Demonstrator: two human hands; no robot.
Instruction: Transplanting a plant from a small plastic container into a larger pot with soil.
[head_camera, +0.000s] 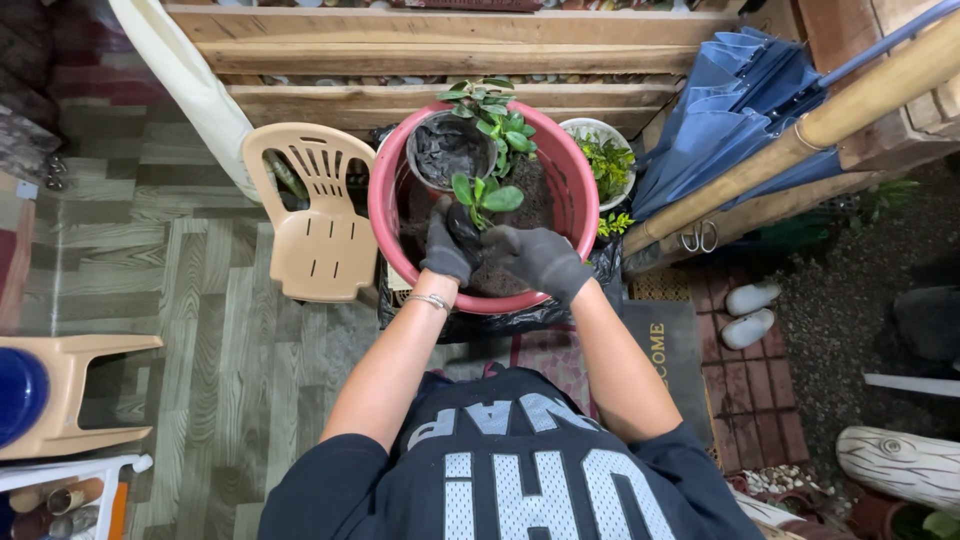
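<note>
Head-worn view, straight down, close.

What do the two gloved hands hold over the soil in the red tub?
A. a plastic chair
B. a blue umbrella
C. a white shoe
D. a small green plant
D: the left hand and right hand close around the base of a small green plant above the dark soil in the red tub.

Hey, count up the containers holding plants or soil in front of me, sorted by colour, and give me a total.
Red round plastic basin: 1
Grey small pot inside it: 1
White round pot of yellow-green plants behind it: 1
Total: 3
</note>
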